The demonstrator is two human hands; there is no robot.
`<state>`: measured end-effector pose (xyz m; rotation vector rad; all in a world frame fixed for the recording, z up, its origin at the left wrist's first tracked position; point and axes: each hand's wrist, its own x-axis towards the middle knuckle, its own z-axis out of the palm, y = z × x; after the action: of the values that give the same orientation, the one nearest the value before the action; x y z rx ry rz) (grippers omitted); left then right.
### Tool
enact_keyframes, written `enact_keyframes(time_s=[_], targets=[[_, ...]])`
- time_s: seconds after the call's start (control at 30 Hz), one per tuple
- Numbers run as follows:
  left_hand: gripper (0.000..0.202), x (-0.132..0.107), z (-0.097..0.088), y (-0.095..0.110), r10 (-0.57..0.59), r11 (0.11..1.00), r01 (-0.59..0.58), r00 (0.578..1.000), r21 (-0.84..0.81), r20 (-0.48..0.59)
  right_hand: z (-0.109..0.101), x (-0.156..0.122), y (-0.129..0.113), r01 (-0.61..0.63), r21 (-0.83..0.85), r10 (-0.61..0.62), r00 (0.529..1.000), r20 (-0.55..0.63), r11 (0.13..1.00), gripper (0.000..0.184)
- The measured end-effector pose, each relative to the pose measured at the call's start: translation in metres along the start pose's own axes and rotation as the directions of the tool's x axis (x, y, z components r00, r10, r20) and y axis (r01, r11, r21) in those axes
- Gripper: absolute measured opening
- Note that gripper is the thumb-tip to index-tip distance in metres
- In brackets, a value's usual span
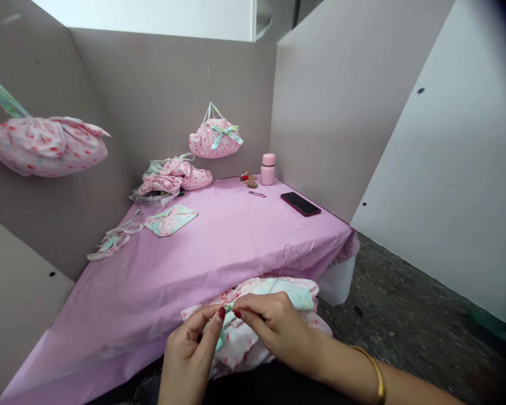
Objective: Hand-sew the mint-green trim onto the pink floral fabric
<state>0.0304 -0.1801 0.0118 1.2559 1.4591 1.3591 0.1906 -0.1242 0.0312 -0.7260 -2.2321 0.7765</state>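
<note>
A bunched cloth [240,343], white with pink dots and mint-green parts, lies in my lap against the table's front edge. My left hand [194,343] is closed, thumb and forefinger pinching a narrow mint-green fabric strip [229,308]. Close beside those fingertips, my right hand [278,326] makes a pinch at the same spot. Whether its fingers hold the strip or something thinner, such as a needle, is too small to tell. A thin thread [285,256] rises beyond my right hand and loops over the pink table cover.
On the pink-covered table [231,225] are a phone [301,203], a pink bottle [268,170], thread snips [257,194], small spools [252,184], a folded fabric piece [171,219] and a fabric pile [175,177]. Dotted pouches hang at left [48,146] and centre [216,138]. Grey panels surround the table.
</note>
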Motion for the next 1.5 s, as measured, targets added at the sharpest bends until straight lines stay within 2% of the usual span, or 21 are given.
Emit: enact_keyframes(time_s=[0.27,0.43,0.57,0.7,0.93,1.13,1.23,1.3,1.37,1.43,1.5], targets=[[0.026,0.001,0.000,-0.003,0.008,1.000,-0.008,1.000,0.027,0.008,0.001,0.000,0.002,-0.027,-0.024,0.027,1.000,0.008,0.999,0.020],[0.026,-0.001,-0.001,0.001,0.068,0.979,-0.066,0.998,0.193,-0.006,0.001,-0.003,0.001,-0.013,-0.089,0.015,1.000,0.018,0.996,0.024],[0.021,-0.002,-0.002,0.000,0.199,0.927,-0.183,0.980,0.327,-0.014,0.002,-0.004,0.002,0.067,-0.148,-0.063,0.998,0.030,0.987,0.026],[0.018,-0.002,-0.001,-0.001,0.299,0.859,-0.271,0.954,0.435,0.005,0.003,-0.006,0.004,0.090,-0.215,-0.088,0.996,0.020,0.973,0.025],[0.014,-0.005,-0.001,0.002,0.381,0.755,-0.319,0.924,0.572,0.012,0.006,-0.007,0.006,0.100,-0.246,-0.102,0.995,0.005,0.964,0.024],[0.014,-0.007,-0.002,0.001,0.420,0.701,-0.372,0.905,0.608,0.069,0.007,-0.007,0.006,0.085,-0.221,-0.085,0.996,0.010,0.972,0.026],[0.013,-0.007,-0.002,0.000,0.439,0.690,-0.398,0.894,0.605,0.088,0.006,-0.006,0.002,0.062,-0.111,-0.060,0.998,0.022,0.992,0.029],[0.013,-0.006,-0.002,0.000,0.462,0.683,-0.418,0.882,0.599,0.089,0.007,-0.004,0.001,0.037,0.017,-0.037,0.999,0.004,0.999,0.030],[0.013,-0.005,-0.002,-0.002,0.491,0.675,-0.454,0.865,0.582,0.106,0.010,-0.002,0.002,-0.036,0.181,0.041,0.999,-0.023,0.983,0.029],[0.013,-0.005,-0.001,-0.004,0.516,0.669,-0.492,0.847,0.557,0.128,0.015,0.001,0.005,-0.153,0.407,0.155,0.988,0.028,0.901,0.030],[0.012,-0.005,-0.002,-0.006,0.530,0.674,-0.506,0.839,0.538,0.126,0.020,0.004,0.010,-0.264,0.633,0.227,0.964,0.141,0.728,0.038]])
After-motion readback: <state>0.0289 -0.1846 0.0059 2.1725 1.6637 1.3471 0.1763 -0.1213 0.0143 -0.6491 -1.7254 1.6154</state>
